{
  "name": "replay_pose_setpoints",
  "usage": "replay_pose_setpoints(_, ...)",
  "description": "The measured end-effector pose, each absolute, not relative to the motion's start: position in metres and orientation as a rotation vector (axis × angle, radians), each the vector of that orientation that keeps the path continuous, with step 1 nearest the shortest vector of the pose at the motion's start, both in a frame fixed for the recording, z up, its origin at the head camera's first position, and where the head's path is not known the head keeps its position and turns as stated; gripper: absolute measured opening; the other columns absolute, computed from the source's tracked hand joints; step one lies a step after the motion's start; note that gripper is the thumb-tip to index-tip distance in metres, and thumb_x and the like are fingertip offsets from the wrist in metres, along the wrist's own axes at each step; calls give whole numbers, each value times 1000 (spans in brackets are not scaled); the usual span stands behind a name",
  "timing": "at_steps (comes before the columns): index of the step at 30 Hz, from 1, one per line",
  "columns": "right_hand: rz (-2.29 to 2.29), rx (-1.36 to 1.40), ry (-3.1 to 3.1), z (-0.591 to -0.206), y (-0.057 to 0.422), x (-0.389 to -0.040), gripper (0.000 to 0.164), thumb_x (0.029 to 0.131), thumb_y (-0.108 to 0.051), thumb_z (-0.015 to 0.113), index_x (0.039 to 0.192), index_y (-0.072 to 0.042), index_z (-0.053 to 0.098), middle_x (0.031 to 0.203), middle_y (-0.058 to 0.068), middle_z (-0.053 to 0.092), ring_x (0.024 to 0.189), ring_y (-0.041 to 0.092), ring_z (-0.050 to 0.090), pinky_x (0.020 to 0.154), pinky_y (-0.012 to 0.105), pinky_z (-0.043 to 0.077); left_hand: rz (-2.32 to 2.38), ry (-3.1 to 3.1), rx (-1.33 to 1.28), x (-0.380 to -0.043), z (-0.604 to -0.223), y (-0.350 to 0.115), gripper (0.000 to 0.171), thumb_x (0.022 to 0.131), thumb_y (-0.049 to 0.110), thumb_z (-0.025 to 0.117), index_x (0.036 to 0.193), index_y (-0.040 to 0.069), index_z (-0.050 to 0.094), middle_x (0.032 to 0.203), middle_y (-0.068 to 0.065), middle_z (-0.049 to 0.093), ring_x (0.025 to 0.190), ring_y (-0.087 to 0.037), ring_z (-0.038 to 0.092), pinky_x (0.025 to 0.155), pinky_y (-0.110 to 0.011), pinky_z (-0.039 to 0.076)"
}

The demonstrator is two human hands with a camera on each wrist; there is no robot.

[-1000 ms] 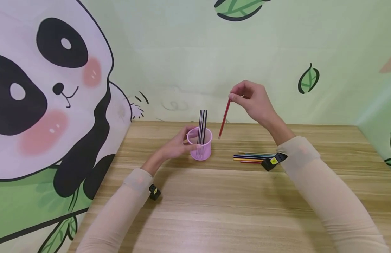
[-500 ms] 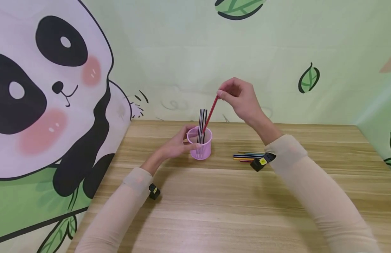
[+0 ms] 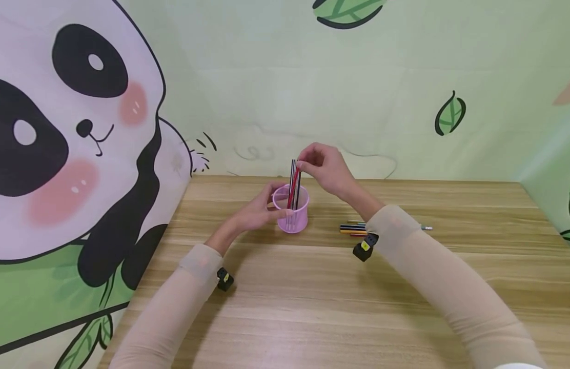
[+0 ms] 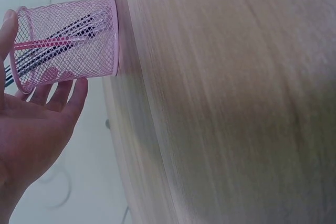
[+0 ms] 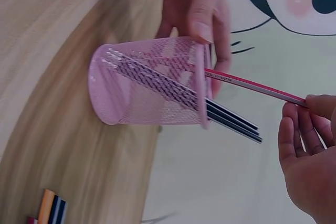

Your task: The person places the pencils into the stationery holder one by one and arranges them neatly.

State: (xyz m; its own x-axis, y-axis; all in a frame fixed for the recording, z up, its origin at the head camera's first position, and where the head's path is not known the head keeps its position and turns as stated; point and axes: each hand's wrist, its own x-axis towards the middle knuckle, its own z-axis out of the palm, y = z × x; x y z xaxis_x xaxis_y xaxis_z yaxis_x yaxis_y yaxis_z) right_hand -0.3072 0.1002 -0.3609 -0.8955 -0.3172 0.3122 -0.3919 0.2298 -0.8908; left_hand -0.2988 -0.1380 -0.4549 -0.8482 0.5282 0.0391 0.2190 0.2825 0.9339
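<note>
A pink mesh pen holder (image 3: pixel 300 221) stands upright on the table, and my left hand (image 3: pixel 256 211) grips it near the rim, thumb in front and fingers behind. Several black-and-silver striped pencils (image 5: pixel 233 121) lean together inside it. My right hand (image 3: pixel 328 171) pinches the upper end of a red pencil (image 5: pixel 252 86) between thumb and fingertips. The lower part of that pencil is inside the holder, visible through the mesh in the left wrist view. To the right lie several loose pencils (image 3: pixel 351 228), partly covered by my right forearm in the head view.
The wood-grain table (image 3: pixel 276 307) runs back to a pale green wall covering (image 3: pixel 266 102) printed with a panda and leaves. Small black cameras sit at both wrists, the right camera (image 3: pixel 363 248) close to the loose pencils.
My right hand has moved left and then down, carrying the red pencil from beside the pen holder into it. The left hand and the holder have stayed in place.
</note>
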Motion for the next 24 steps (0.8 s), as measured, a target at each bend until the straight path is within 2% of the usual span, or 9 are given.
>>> replay_pose_setpoints(6,1717,712,-2467,-371,96,-307,11,101,-7,72,108,1,69,100,13,73,89,21,68,81,27,58,1589,2281,691,-299,-456,-138,76,98,17,79,157,7,32,157,-11,43,148,-32,44,120,-46,44)
replay_pose_setpoints(13,1707,682,-2486,-374,91,-309,11,102,-8,71,108,1,69,101,14,73,94,33,71,86,34,59,1578,2293,685,-299,-457,-138,75,98,17,79,156,9,32,156,-10,44,146,-31,45,119,-44,46)
replay_pose_setpoints(24,1669,667,-2542,-386,83,-311,14,100,-4,72,112,1,67,103,14,73,92,25,70,87,36,60,1561,2296,678,-298,-455,-138,76,99,18,77,158,9,31,159,-12,42,147,-32,44,120,-44,45)
